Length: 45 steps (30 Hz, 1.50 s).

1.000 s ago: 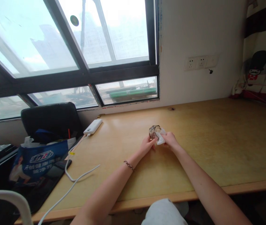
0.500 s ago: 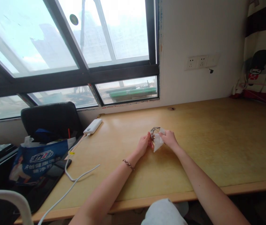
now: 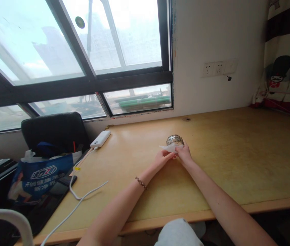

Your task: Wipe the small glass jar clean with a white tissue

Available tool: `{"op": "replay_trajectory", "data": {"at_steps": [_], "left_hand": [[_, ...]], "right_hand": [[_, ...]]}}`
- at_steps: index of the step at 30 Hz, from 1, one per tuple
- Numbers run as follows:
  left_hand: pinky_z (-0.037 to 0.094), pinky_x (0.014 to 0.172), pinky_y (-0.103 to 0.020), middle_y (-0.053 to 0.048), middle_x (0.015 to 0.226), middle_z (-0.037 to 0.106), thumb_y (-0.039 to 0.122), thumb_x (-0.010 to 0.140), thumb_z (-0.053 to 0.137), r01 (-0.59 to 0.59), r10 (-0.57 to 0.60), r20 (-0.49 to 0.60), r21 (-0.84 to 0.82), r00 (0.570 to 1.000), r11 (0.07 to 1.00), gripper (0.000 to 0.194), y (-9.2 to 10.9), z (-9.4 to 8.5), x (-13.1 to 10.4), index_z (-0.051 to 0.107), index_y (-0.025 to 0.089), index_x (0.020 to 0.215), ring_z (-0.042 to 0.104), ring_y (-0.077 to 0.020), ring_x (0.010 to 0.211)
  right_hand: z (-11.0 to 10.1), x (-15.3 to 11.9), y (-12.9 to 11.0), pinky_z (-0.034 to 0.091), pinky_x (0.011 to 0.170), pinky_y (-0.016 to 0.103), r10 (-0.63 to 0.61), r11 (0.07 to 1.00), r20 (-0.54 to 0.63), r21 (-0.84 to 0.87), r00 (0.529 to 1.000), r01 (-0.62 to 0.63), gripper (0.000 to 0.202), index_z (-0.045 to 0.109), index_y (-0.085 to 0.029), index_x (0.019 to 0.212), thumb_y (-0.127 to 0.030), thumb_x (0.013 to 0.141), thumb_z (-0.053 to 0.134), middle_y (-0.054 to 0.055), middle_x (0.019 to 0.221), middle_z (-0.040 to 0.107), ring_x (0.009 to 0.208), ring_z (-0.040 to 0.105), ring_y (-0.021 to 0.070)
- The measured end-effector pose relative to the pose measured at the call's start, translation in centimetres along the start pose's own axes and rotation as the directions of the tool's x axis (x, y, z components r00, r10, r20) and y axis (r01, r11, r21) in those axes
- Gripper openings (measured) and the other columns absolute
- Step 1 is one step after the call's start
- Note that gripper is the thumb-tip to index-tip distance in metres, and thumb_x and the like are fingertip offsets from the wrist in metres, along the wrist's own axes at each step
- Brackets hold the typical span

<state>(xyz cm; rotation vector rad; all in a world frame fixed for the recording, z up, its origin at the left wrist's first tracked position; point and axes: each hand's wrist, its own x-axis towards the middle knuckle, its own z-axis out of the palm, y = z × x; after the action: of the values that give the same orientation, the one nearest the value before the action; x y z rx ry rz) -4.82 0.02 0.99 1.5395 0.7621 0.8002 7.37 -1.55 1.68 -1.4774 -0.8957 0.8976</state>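
We take the wooden desk (image 3: pixel 224 164) as our landmark. Off its left end stands a black chair (image 3: pixel 55 131) with a blue printed bag (image 3: pixel 41 176) leaning before it, and a dark phone (image 3: pixel 67 181) lies at the desk's left edge. On the desk's left rear corner, close under the window (image 3: pixel 83 51), rests a white power bank (image 3: pixel 100 139); its white cable (image 3: pixel 83 194) loops forward across the left part of the top and runs off the front edge.

Near the middle of the desk our left hand (image 3: pixel 163 159) pinches the near edge of a white tissue (image 3: pixel 169 148), fingers closed on it. Just right of it our right hand (image 3: pixel 184 154) is also closed on the tissue, pressing it against the near side of a small glass jar (image 3: pixel 175 140), which stands upright on the desk top, well back from the front edge and well clear of the rear wall.

Right of the jar the desk top runs broad and bare to its far right end, where a printed curtain (image 3: pixel 285 61) hangs down to the surface. Above the desk's rear edge, a socket plate (image 3: pixel 219 68) sits on the wall.
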Motion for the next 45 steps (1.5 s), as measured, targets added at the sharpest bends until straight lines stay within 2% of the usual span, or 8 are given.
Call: {"op": "replay_trajectory", "data": {"at_steps": [5, 13, 19, 22, 25, 30, 35, 45], "left_hand": [[0.048, 0.057, -0.027, -0.007, 0.081, 0.065, 0.040, 0.068, 0.058, 0.034, -0.059, -0.249, -0.104, 0.967, 0.994, 0.033, -1.3, -0.1, 0.5, 0.060, 0.013, 0.087, 0.060, -0.0176, 0.064], [0.041, 0.039, -0.023, -0.004, 0.056, 0.060, 0.048, 0.072, 0.049, 0.052, -0.085, -0.217, -0.152, 0.972, 0.987, 0.037, -1.7, -1.2, 0.3, 0.056, 0.012, 0.078, 0.055, -0.0146, 0.043], [0.045, 0.048, -0.024, -0.004, 0.061, 0.061, 0.046, 0.069, 0.055, 0.034, -0.056, -0.148, -0.144, 0.987, 0.989, 0.035, -1.1, -1.1, 0.1, 0.057, 0.012, 0.075, 0.055, -0.0120, 0.048], [0.047, 0.054, -0.025, -0.005, 0.071, 0.063, 0.046, 0.069, 0.056, 0.026, -0.053, -0.139, -0.192, 0.989, 0.981, 0.037, -0.8, -1.1, 0.0, 0.058, 0.012, 0.082, 0.058, -0.0136, 0.056], [0.046, 0.053, -0.025, -0.006, 0.069, 0.063, 0.047, 0.070, 0.055, 0.024, -0.071, -0.202, -0.228, 0.977, 0.973, 0.038, -0.9, -1.1, 0.1, 0.057, 0.011, 0.083, 0.057, -0.0134, 0.054], [0.039, 0.045, -0.023, -0.001, 0.051, 0.055, 0.046, 0.070, 0.052, 0.041, -0.057, -0.512, -0.043, 0.857, 0.998, 0.034, -1.7, -2.2, 0.5, 0.055, 0.013, 0.067, 0.051, -0.0123, 0.044], [0.037, 0.051, -0.019, -0.001, 0.070, 0.058, 0.024, 0.064, 0.057, 0.082, 0.114, -0.681, 0.248, 0.723, 0.965, 0.020, -2.0, -3.4, 0.7, 0.056, 0.017, 0.082, 0.052, -0.0110, 0.056], [0.040, 0.059, -0.021, -0.004, 0.090, 0.054, 0.008, 0.067, 0.049, -0.162, 0.455, -0.347, 0.622, 0.820, 0.766, 0.033, -0.5, -1.3, -0.5, 0.054, 0.021, 0.097, 0.050, -0.0107, 0.066]], "right_hand": [[0.8, -1.0, -0.2, 0.046, 0.062, 0.021, -0.166, 0.978, 0.035, -0.121, 0.986, 0.169, 0.031, 0.055, -0.020, 0.095, -0.021, 0.064, 0.052, 0.001, 0.083, 0.064, 0.075, 0.058, 0.0145], [0.2, -0.7, -0.5, 0.042, 0.053, 0.020, -0.249, 0.912, 0.207, -0.279, 0.946, 0.302, 0.034, 0.059, -0.018, 0.088, -0.041, 0.062, 0.058, 0.000, 0.072, 0.062, 0.061, 0.055, 0.0122], [-0.1, 0.0, 0.0, 0.041, 0.048, 0.020, -0.047, 0.966, 0.047, -0.250, 0.998, 0.058, 0.037, 0.058, -0.014, 0.057, -0.050, 0.054, 0.062, 0.001, 0.052, 0.058, 0.057, 0.056, 0.0145], [-0.2, 0.1, -0.1, 0.045, 0.049, 0.022, 0.110, 0.994, 0.066, 0.019, 0.992, -0.112, 0.032, 0.057, -0.014, 0.059, -0.044, 0.055, 0.065, 0.002, 0.056, 0.060, 0.057, 0.058, 0.0152], [-0.4, 0.3, -0.3, 0.049, 0.051, 0.025, 0.280, 0.907, 0.124, 0.290, 0.952, -0.304, 0.029, 0.056, -0.013, 0.067, -0.040, 0.058, 0.064, 0.004, 0.061, 0.062, 0.055, 0.060, 0.0149], [-0.6, 0.8, -0.3, 0.052, 0.055, 0.031, 0.421, 0.759, 0.181, 0.466, 0.889, -0.455, 0.026, 0.053, -0.014, 0.075, -0.038, 0.067, 0.057, 0.001, 0.053, 0.058, 0.052, 0.060, 0.0160], [-0.3, 0.3, -0.4, 0.053, 0.057, 0.032, 0.406, 0.767, 0.233, 0.439, 0.884, -0.468, 0.023, 0.052, -0.012, 0.078, -0.032, 0.068, 0.058, 0.003, 0.055, 0.059, 0.056, 0.061, 0.0166], [-0.2, 0.0, -0.1, 0.054, 0.055, 0.036, 0.399, 0.799, 0.228, 0.388, 0.888, -0.459, 0.029, 0.055, -0.012, 0.084, -0.034, 0.066, 0.061, 0.004, 0.062, 0.063, 0.057, 0.062, 0.0177]]}}
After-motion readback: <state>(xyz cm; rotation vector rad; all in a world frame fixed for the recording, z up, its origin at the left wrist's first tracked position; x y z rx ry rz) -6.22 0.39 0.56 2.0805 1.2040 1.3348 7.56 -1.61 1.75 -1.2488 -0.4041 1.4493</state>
